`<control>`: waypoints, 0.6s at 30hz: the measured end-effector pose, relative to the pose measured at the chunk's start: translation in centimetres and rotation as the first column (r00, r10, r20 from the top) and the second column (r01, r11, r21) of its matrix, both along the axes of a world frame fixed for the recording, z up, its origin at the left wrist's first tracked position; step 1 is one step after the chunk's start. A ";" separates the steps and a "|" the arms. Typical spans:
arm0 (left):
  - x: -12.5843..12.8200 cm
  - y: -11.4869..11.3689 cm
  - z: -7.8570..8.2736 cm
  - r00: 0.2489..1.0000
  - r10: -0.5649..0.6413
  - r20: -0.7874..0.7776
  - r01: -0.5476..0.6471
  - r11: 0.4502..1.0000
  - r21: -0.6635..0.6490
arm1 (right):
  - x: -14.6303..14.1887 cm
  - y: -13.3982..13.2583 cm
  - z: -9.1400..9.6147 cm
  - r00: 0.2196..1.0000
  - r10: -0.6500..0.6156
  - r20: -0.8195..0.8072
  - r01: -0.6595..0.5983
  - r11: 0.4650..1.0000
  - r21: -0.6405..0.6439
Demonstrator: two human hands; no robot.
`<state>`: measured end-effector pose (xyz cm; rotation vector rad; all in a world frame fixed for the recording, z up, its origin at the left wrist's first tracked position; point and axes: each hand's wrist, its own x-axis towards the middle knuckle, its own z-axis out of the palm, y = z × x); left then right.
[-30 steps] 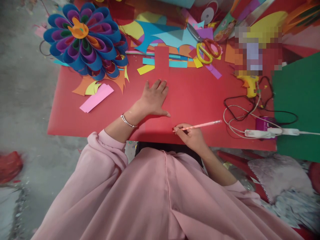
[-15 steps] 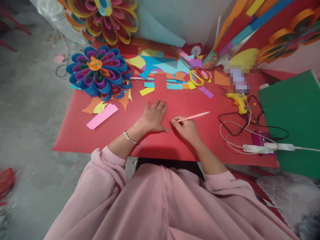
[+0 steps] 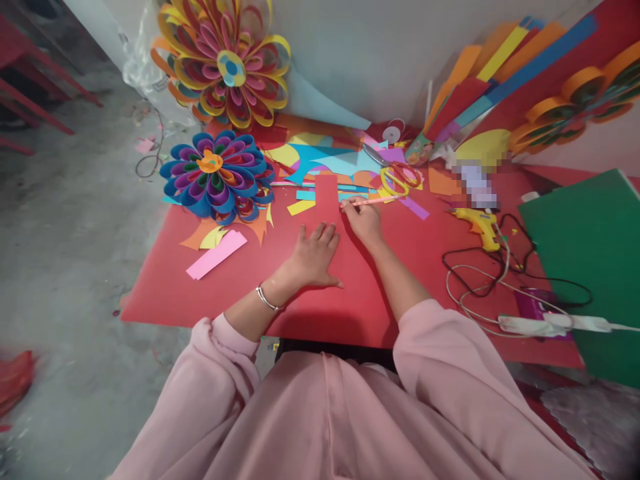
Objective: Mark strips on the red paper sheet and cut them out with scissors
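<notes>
My left hand [image 3: 314,261] lies flat with fingers spread on red paper over the red table [image 3: 170,293]. A red paper strip [image 3: 327,193] reaches out beyond its fingertips. Beside the strip's right edge, my right hand [image 3: 365,225] pinches a pink pencil [image 3: 379,201] near its point, the shaft slanting off to the right. The pencil tip is hard to make out under my fingers. Scissors with yellow and red handles [image 3: 395,181] lie just past the pencil's far end. Small yellow [image 3: 301,208] and blue paper strips lie around the red one.
At the left stands a blue and purple paper flower [image 3: 215,175], with pink strips [image 3: 217,255] in front. A yellow glue gun [image 3: 479,227], tangled cords and a white power strip [image 3: 535,325] occupy the right side, beside a green board [image 3: 590,260]. Paper scraps line the back.
My right hand has moved forward with the pencil, from beside my left thumb to the red strip's right edge. My left hand stays flat. The whole view has shifted slightly.
</notes>
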<state>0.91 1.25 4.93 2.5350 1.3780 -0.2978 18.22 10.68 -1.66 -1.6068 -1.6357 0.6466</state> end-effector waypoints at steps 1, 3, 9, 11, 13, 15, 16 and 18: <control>0.0 0.0 0.1 1.000 0.001 -0.002 -0.001 1.000 -0.004 | 0.1 -0.7 -0.1 1.000 0.009 -0.019 -0.008 1.000 0.029; 0.0 -0.1 0.2 1.000 0.003 -0.006 -0.003 1.000 -0.013 | 0.4 -2.8 -0.1 0.999 0.052 -0.002 -0.052 0.994 0.095; 0.1 -0.3 0.0 1.000 0.008 -0.005 -0.008 1.000 0.011 | 1.3 -7.5 -0.1 0.888 0.183 0.421 -0.231 0.971 0.065; 0.1 -0.3 -0.3 1.000 0.010 0.000 -0.010 1.000 0.018 | 1.6 -7.4 -0.1 0.870 0.198 0.452 -0.237 0.971 0.031; 0.2 -0.3 -0.6 1.000 0.003 0.005 -0.003 1.000 0.023 | 2.0 -7.1 -0.2 0.868 0.199 0.455 -0.239 0.970 0.031; 0.2 -0.4 -0.8 1.000 -0.009 0.008 0.009 1.000 0.024 | 2.4 -6.9 -0.2 0.869 0.195 0.455 -0.243 0.969 0.049; 0.2 -0.4 -0.8 1.000 -0.012 0.006 0.012 1.000 0.026 | 2.6 -6.8 -0.2 0.868 0.194 0.456 -0.248 0.967 0.059; 0.0 -0.5 -0.8 1.000 -0.011 -0.006 0.012 1.000 0.029 | 2.9 -6.8 -0.2 0.866 0.193 0.461 -0.254 0.964 0.074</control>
